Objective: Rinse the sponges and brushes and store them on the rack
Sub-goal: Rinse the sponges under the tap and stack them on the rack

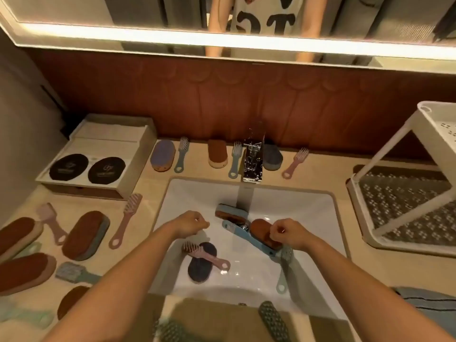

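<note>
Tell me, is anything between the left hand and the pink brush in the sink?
No. The left hand hangs over the sink, and the pink brush lies close by it on a dark sponge. Nothing visible sits between them.

Left hand [191,223] and right hand [287,232], curled, above sink [308,201] (pink brush [204,255] inside).

A bathroom in a home: a white sink [308,206] with chrome tap [252,164] (water running), below a lit mirror [148,11].

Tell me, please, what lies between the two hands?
Head view: between the left hand and the right hand a blue brush lies slanted in the sink, a blue-backed sponge just beyond it.
</note>
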### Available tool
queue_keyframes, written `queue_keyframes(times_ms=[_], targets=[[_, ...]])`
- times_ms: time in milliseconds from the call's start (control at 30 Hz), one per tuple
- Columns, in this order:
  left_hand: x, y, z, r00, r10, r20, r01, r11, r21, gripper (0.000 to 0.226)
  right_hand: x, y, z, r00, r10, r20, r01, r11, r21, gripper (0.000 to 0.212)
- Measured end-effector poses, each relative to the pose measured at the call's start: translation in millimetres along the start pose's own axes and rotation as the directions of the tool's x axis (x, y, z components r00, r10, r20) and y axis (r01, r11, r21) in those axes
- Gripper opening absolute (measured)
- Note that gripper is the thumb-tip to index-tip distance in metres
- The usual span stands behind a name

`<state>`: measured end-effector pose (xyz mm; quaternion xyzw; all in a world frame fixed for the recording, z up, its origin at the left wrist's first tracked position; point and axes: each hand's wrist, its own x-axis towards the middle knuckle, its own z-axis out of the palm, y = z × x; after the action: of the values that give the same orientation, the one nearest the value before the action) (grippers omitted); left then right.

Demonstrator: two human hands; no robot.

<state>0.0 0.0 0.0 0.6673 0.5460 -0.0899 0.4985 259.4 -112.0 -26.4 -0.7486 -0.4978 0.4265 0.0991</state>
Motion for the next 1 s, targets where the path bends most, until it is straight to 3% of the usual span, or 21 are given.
queue_keyframes(times_ms=[200,400,533,633,767,1000], targets=[[37.5,-31.9,21.9,0.997,0.035,-0.064,-0.036,0.999,-0.010,0.008,34.0,16.4,33.7,0.997,0.060,-0.038,-0.062,0.996,-0.062,0.028],[76.3,-30.0,31.8,0.988,0.062,-0.138,-0.038,0.985,0.171,0.044,62.9,27.7,49.6,0.993,0.098,-0.069,-0.113,0.958,-0.264,0.060],[99.0,-15.7,42.8,0.932,0.306,-0.194,-0.172,0.845,0.505,0.053,77.1,36.0,56.1,0.996,0.069,-0.054,-0.082,0.951,-0.298,0.065],[110.8,-1.1,48.1,0.888,0.427,-0.169,-0.230,0.731,0.642,0.054,77.3,41.7,63.4,0.995,0.034,-0.095,-0.063,0.946,-0.318,0.061],[128.7,12.6,56.6,0.938,0.345,-0.040,-0.216,0.670,0.710,0.067,82.9,47.7,60.2,0.992,-0.004,-0.127,-0.041,0.936,-0.349,0.054],[143.5,10.3,71.8,0.949,0.277,-0.154,-0.088,0.697,0.711,0.062,90.8,53.5,65.5,0.991,0.023,-0.132,-0.063,0.951,-0.303,0.062]])
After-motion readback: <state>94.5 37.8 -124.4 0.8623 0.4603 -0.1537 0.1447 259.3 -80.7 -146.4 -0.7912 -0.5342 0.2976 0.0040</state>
